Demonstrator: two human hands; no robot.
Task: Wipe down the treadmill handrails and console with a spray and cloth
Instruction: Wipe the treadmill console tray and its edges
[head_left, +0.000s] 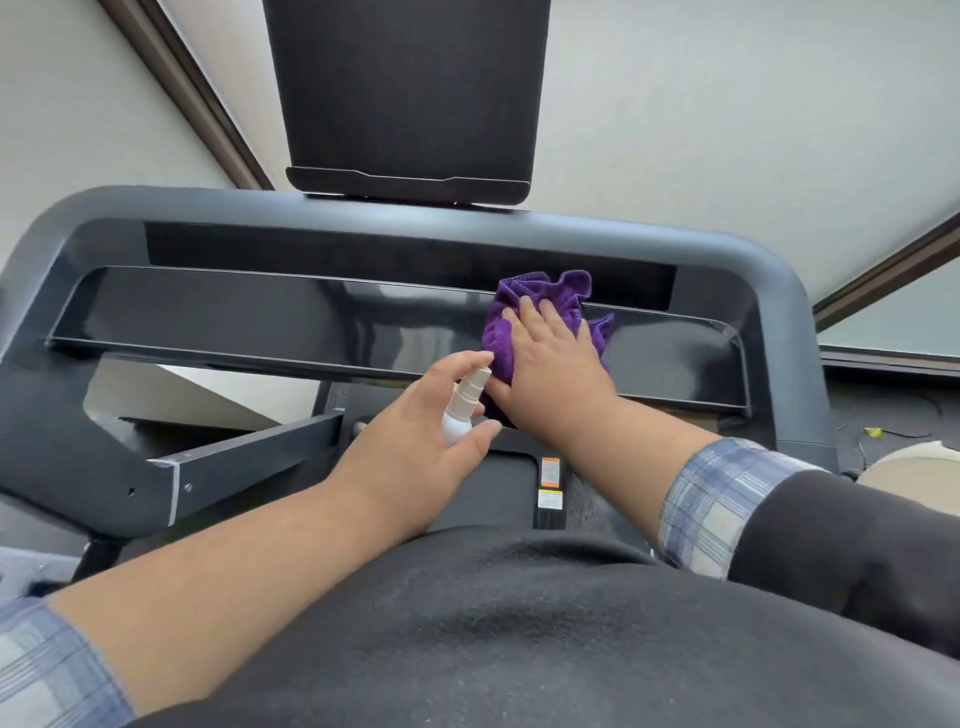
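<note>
The right hand lies flat, fingers straight and together, pressing a crumpled purple cloth against the glossy black console panel of the treadmill, right of the panel's middle; its grip is wide, the palm bearing on the cloth rather than curling round it. The cloth bunches out above the fingertips and spills past the panel's upper edge, while its lower part hangs under the palm toward the panel's front lip. The left hand sits just beside and below the right one, its grip narrow and holding a small white spray bottle: the thumb is on the bottle's rounded body and a finger curls over the beige nozzle top, which tilts up toward the cloth. The grey handrail frame wraps around the console and bends down on both sides. Above the console a dark screen stands on its mount. Both forearms wear plaid cuffs pushed back, and a dark garment fills the bottom of the view. Warning stickers sit on the deck below the hands.
</note>
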